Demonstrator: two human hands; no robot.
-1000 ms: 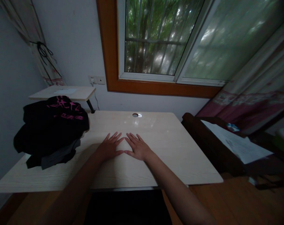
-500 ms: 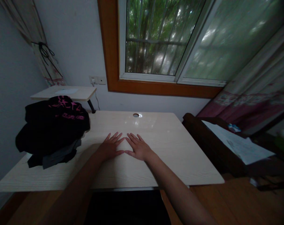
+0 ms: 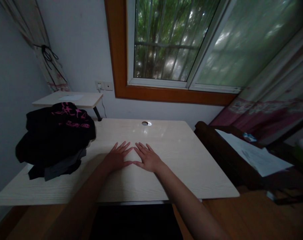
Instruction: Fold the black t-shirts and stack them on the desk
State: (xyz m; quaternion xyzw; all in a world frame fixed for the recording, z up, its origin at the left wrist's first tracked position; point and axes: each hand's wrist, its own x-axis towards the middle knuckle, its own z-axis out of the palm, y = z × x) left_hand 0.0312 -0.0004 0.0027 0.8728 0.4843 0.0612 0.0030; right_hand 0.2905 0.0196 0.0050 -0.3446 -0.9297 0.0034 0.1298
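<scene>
Both palms face down on the pale wood-grain desk. My left hand lies flat with its fingers spread and holds nothing. Beside it, my right hand is also flat and spread, with nothing in it. The thumbs and index fingertips of the two hands meet or nearly meet. Left of my left hand sits a heap of dark clothes, black with pink lettering on top and a grey piece showing underneath.
A small raised shelf stands behind the clothes with a pale sheet on it. The desk has a round cable hole near its back edge. To the right is a dark brown piece of furniture with a white sheet on it.
</scene>
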